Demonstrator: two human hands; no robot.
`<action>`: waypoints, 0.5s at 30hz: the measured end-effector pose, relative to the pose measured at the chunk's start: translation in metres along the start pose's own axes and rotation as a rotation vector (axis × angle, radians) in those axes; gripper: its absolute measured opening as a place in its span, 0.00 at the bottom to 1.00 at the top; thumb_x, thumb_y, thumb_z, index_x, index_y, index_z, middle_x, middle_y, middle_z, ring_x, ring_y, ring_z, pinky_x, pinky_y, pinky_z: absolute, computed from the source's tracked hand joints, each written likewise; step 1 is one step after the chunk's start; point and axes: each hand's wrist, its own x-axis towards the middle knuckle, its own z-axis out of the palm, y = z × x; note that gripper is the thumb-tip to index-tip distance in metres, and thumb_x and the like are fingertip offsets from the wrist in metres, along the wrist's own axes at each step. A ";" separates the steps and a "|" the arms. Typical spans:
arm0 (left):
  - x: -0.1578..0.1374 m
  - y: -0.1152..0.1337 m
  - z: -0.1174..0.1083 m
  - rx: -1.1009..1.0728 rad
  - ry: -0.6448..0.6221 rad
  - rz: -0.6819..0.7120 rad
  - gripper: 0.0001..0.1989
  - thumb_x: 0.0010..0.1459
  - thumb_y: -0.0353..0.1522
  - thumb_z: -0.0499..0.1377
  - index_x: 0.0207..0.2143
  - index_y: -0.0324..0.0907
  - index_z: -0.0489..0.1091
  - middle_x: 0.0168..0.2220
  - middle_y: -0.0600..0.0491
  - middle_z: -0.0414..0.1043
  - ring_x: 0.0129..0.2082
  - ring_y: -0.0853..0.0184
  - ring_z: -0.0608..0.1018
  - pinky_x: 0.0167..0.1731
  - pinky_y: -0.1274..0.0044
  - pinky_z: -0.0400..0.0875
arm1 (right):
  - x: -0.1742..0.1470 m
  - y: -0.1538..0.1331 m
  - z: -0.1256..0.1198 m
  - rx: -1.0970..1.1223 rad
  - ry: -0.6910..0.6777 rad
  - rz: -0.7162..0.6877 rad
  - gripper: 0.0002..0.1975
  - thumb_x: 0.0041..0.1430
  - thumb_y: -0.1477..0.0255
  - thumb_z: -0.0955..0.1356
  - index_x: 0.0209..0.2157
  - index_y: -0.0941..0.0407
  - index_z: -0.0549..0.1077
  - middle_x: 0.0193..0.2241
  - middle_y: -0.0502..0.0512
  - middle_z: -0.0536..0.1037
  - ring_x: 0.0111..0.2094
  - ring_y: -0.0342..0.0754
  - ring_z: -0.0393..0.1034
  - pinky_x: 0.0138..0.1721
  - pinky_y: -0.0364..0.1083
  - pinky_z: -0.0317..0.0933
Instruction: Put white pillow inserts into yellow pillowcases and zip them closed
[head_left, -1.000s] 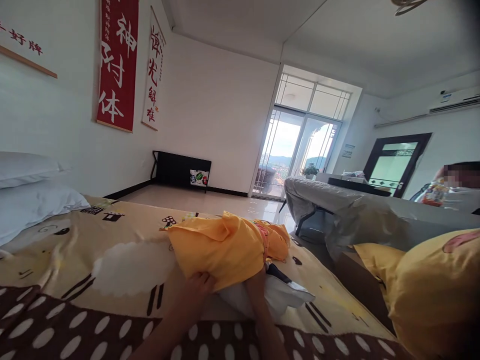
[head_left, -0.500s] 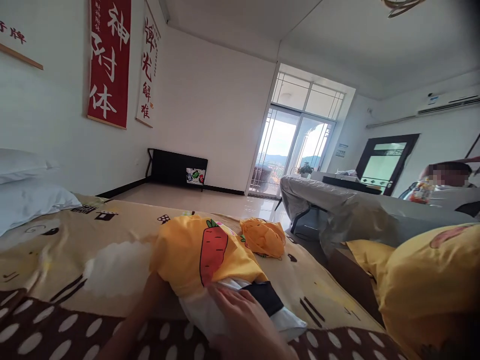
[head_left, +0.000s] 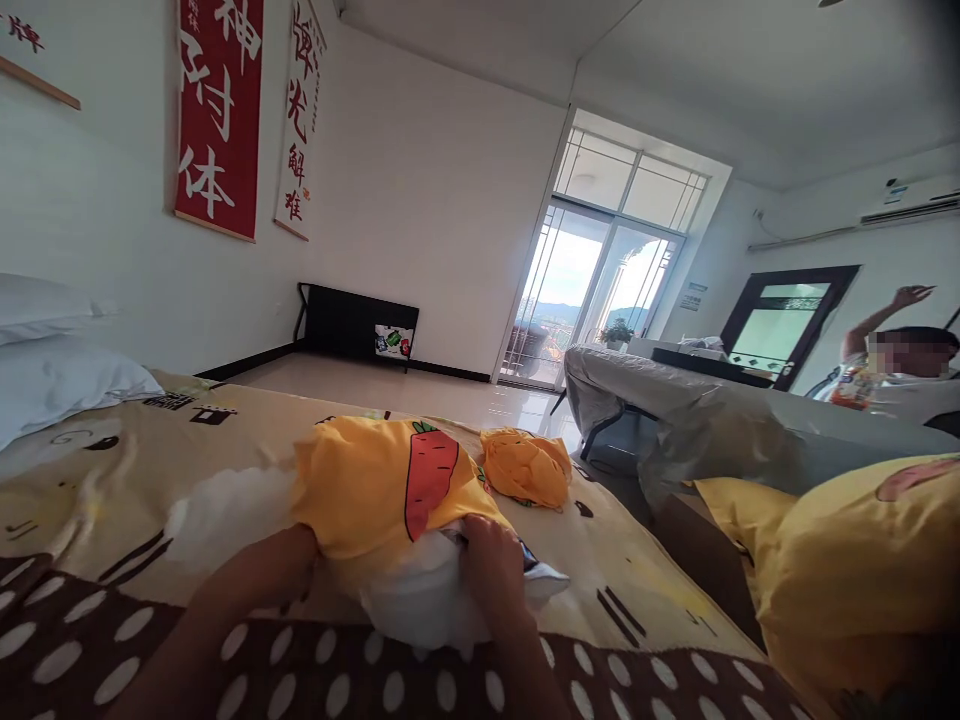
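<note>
A yellow-orange pillowcase with a red carrot print lies bunched over a white pillow on the bed. The pillow's lower part sticks out from the case's near side, and a dark patch with a white corner pokes out at the right. My left hand is closed at the case's lower left corner, its fingertips mostly hidden. At the near right edge of the case, my right hand is closed with fabric pinched between thumb and fingers. Just beyond it rests a crumpled orange cloth.
The bed cover is beige with a brown dotted band along the near side. White pillows are stacked at left. A stuffed yellow pillow sits in a cardboard box at right. Behind stands a plastic-covered table; a person is farther right.
My right hand has gone from lying flat over the pillow to gripping the case's edge. The case now covers more of the dark patch. The background person's arm is raised higher.
</note>
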 end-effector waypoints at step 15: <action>-0.006 0.032 -0.038 0.257 0.261 0.260 0.22 0.56 0.50 0.52 0.36 0.41 0.72 0.35 0.49 0.75 0.35 0.61 0.74 0.37 0.73 0.63 | -0.063 -0.092 0.020 0.176 0.231 -1.116 0.03 0.57 0.73 0.65 0.28 0.55 0.68 0.29 0.48 0.72 0.33 0.44 0.65 0.38 0.47 0.57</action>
